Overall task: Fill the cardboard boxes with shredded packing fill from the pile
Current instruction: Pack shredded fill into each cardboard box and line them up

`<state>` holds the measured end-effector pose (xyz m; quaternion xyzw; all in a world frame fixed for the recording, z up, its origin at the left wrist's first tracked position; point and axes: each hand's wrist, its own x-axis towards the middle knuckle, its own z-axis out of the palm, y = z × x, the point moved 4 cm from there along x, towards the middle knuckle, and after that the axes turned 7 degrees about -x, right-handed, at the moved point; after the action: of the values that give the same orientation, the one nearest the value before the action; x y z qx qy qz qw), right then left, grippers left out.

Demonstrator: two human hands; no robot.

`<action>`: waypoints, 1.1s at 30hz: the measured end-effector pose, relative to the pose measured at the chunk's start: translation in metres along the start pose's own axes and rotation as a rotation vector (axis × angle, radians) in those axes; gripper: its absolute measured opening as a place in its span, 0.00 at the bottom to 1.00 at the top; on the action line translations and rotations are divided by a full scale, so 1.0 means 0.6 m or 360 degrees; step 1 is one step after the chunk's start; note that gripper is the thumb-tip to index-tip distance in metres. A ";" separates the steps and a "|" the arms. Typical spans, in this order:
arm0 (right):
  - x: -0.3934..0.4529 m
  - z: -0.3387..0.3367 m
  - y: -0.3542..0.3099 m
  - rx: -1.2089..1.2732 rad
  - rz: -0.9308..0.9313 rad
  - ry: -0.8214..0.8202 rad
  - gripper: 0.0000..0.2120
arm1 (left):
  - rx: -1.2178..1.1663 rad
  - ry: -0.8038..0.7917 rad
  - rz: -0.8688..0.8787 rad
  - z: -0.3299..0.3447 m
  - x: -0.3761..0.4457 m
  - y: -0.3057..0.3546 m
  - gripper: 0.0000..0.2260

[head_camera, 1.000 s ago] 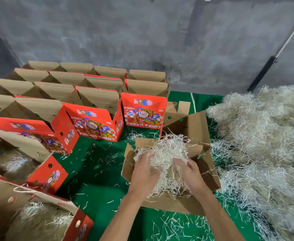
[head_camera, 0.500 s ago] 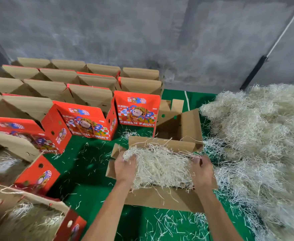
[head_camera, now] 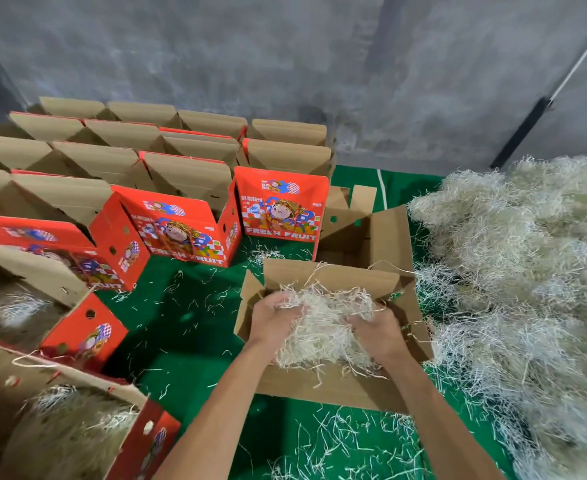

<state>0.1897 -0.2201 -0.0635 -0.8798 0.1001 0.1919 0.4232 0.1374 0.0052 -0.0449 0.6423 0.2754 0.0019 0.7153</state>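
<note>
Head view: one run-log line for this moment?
phase: filling | left hand: grips fill | right hand: grips fill | fill: in open box | pile: right

— Which box holds the fill?
— The open brown cardboard box (head_camera: 323, 386) at near centre, flaps up; a pale wad of shredded fill (head_camera: 323, 327) sits in it.
— And the supply?
— The pile (head_camera: 524, 271) lies heaped on the right. Red printed boxes (head_camera: 181, 230) stand open in rows on the left.

Green floor mat (head_camera: 195, 327): red boxes (head_camera: 281, 209), open box (head_camera: 330, 389), fill pile (head_camera: 527, 271), stray shreds (head_camera: 337, 441).
</note>
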 end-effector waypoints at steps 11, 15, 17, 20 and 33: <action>-0.034 -0.016 -0.049 -0.0861 -0.0621 0.0423 0.19 | 0.1992 0.0281 0.0952 0.056 -0.020 0.021 0.33; -0.045 -0.022 -0.064 -0.0997 -0.0904 0.0600 0.06 | 0.1905 0.0184 0.1032 0.044 -0.006 0.010 0.16; -0.031 -0.005 -0.069 -0.1060 -0.0878 0.0296 0.05 | 0.1936 -0.0184 0.0839 0.051 0.018 0.005 0.10; 0.002 0.025 -0.065 -0.1281 -0.0767 -0.0152 0.11 | 0.2069 -0.0564 0.0567 0.068 0.050 -0.009 0.06; 0.131 0.129 0.062 -0.1667 -0.0096 -0.0721 0.37 | 0.2654 -0.1016 -0.0004 0.076 0.138 -0.147 0.23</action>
<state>0.2284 -0.1836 -0.1671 -0.9115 -0.1268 0.3876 -0.0532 0.1948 -0.0225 -0.1578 0.9234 -0.0243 -0.3786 0.0581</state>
